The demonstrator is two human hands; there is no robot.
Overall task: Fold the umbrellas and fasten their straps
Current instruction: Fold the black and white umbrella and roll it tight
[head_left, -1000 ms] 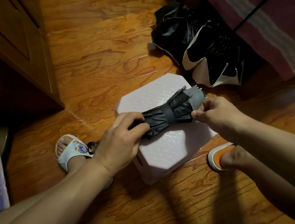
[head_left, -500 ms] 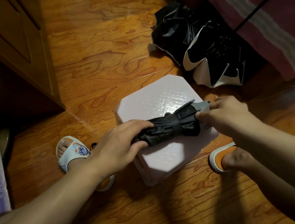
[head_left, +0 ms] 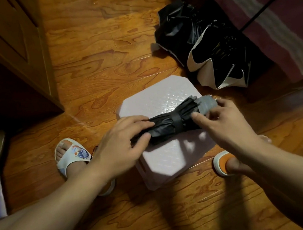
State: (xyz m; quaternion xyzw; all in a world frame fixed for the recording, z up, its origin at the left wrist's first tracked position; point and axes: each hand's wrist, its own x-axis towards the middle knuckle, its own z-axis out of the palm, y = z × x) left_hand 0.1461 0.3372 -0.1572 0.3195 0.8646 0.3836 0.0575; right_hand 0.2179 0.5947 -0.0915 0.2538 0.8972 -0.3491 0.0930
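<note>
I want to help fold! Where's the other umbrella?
The unfolded umbrella lies on the wooden floor, upper right in the head view, just beyond the stool.

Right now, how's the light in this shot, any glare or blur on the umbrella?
Head view: dim room, light pooling mid-frame; glare patches on the pale stool top; arm shadows across the wooden floor; the folded umbrella reads clearly, both hands look slightly soft; the frame edges bend from the wide lens.
</note>
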